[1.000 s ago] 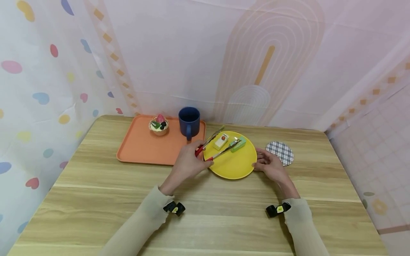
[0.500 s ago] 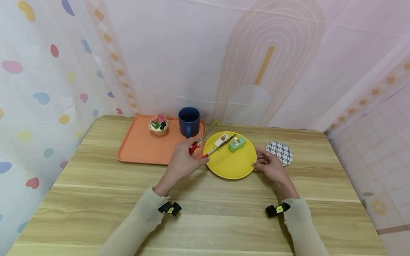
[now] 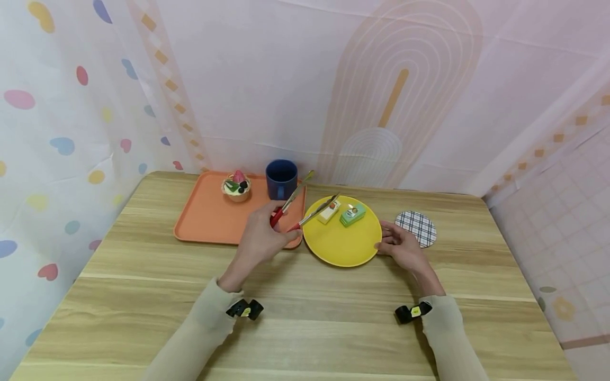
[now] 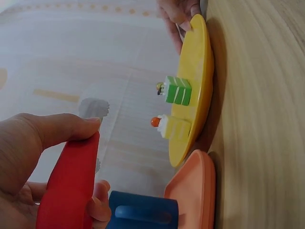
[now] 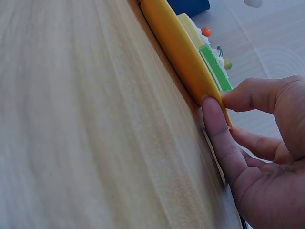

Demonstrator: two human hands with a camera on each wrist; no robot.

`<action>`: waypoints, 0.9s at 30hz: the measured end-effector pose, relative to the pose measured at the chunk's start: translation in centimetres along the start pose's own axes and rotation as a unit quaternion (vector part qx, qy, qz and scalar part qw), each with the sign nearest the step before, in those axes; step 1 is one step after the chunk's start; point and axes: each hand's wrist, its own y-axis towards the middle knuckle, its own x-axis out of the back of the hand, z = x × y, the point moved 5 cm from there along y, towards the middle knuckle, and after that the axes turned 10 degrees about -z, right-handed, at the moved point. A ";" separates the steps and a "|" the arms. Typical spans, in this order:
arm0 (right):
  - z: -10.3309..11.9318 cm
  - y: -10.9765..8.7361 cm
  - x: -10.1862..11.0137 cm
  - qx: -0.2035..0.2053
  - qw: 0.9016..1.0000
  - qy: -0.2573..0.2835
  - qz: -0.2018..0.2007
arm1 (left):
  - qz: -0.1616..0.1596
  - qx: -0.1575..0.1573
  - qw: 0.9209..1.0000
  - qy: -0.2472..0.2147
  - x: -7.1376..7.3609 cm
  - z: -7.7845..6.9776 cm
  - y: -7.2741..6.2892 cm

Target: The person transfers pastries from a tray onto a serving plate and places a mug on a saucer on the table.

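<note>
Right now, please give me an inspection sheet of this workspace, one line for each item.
Surface: wooden table, light grain.
Job's things: red-handled tongs, tips spread above the white cake piece; green cake piece beside it, both on the yellow plate.
Clutter: orange tray carrying a fruit tart and a blue mug; plaid coaster.
Hands: left hand grips the tongs; right hand pinches the plate rim.
Cables: nothing seen.
Surroundings: patterned pastel backdrop.
</note>
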 end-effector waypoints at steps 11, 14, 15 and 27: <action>0.0 0.0 0.0 -0.001 1.000 0.003 -0.001 | -0.018 0.011 1.000 0.000 1.5 0.5 0.2; 0.0 0.0 0.0 -0.002 1.000 0.006 -0.001 | -0.027 0.009 1.000 0.002 1.8 0.6 0.4; 0.0 0.0 0.0 -0.002 1.000 0.007 -0.001 | -0.029 0.008 1.000 0.002 2.0 0.6 0.4; 0.0 0.0 0.0 -0.001 1.000 0.004 -0.001 | -0.054 0.006 0.999 0.007 3.5 1.3 0.7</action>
